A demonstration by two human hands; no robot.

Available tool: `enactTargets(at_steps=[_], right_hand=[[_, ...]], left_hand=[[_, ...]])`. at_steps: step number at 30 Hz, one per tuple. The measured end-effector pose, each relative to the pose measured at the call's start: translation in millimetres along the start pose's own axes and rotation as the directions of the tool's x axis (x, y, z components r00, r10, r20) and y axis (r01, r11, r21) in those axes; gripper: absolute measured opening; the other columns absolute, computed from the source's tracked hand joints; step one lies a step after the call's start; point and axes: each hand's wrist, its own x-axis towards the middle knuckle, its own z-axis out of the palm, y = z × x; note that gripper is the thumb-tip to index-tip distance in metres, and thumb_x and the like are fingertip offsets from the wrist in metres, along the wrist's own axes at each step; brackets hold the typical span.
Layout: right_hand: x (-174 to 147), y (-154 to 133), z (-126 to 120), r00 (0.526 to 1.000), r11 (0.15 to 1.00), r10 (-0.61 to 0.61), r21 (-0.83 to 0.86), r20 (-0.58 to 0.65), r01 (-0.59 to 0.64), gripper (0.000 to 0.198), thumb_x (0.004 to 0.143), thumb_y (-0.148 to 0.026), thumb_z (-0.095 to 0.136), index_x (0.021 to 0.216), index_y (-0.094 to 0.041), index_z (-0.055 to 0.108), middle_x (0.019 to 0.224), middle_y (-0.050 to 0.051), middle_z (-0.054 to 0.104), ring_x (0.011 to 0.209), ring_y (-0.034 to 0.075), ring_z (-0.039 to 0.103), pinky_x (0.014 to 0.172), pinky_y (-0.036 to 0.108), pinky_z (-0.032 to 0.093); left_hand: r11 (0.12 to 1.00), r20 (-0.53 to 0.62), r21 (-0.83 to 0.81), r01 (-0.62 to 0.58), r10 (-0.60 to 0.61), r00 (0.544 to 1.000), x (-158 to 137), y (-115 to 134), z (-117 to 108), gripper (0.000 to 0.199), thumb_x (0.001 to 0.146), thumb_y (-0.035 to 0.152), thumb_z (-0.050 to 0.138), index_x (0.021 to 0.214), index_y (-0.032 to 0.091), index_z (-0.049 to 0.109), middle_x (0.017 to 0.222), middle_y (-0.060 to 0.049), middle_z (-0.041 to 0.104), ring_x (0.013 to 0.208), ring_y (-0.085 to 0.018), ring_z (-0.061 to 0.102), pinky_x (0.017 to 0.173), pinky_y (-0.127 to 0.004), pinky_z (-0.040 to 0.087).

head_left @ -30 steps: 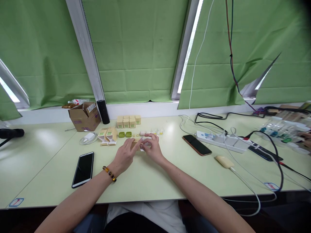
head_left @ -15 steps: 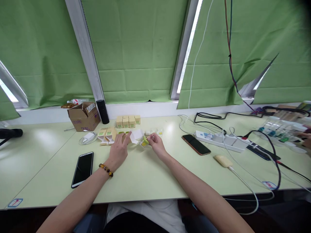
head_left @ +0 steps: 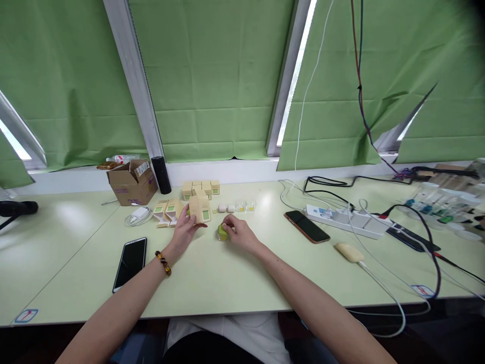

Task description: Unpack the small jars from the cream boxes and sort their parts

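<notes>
My left hand (head_left: 182,235), with a beaded bracelet at the wrist, is closed on a small kraft-paper box (head_left: 199,207) that has a green label and raised flaps. To its right, my right hand (head_left: 239,233) pinches a small clear jar (head_left: 222,233) with a green top, at or just above the table. Behind the jar stand small pinkish-white pieces (head_left: 226,208) and two clear little jars (head_left: 240,206) with yellow in them. Left of my left hand are unfolded kraft boxes (head_left: 166,212). Closed kraft boxes (head_left: 187,189) stand in rows farther back.
A brown carton (head_left: 132,184) and a black cylinder (head_left: 161,174) are at the back left. A white-edged phone (head_left: 130,264) lies by my left forearm. On the right are another phone (head_left: 306,226), a power strip (head_left: 344,221), cables and clear containers (head_left: 435,202).
My left hand has lifted and turned, now holding a kraft box upright. The jar in my right hand has come slightly nearer and now sits upright. White paper between the hands is gone from view.
</notes>
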Motion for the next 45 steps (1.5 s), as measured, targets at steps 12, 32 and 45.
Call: enactTargets(at_steps=[12, 32, 45], right_hand=[[-4, -28, -2, 0.984, 0.989, -0.102, 0.091, -0.146, 0.116, 0.031, 0.101, -0.050, 0.056, 0.115, -0.027, 0.071, 0.122, 0.009, 0.070, 0.127, 0.030, 0.055, 0.111, 0.050, 0.045], [2, -35, 3, 0.984, 0.874, 0.077, 0.486, -0.162, 0.012, 0.047, 0.085, -0.066, 0.072, 0.106, -0.024, 0.071, 0.107, 0.009, 0.077, 0.104, 0.028, 0.070, 0.099, 0.042, 0.054], [3, -34, 8, 0.978, 0.898, 0.094, 0.440, -0.186, -0.003, 0.037, 0.083, -0.054, 0.076, 0.104, -0.023, 0.071, 0.104, 0.008, 0.077, 0.096, 0.024, 0.069, 0.094, 0.041, 0.056]], left_hand=[[0.973, 0.178, -0.163, 0.164, -0.134, 0.975, -13, 7, 16, 0.049, 0.097, 0.041, 0.066, 0.141, 0.021, 0.059, 0.135, -0.013, 0.067, 0.114, -0.029, 0.069, 0.099, -0.048, 0.054], [0.846, 0.252, 0.454, -0.279, 0.178, 0.951, -26, 2, 24, 0.058, 0.100, 0.034, 0.062, 0.154, 0.029, 0.043, 0.159, -0.013, 0.046, 0.136, -0.029, 0.052, 0.115, -0.048, 0.042], [0.886, 0.227, 0.377, -0.269, 0.193, 0.954, -28, -3, 31, 0.055, 0.099, 0.038, 0.062, 0.148, 0.027, 0.040, 0.150, -0.015, 0.048, 0.140, -0.030, 0.049, 0.117, -0.049, 0.043]])
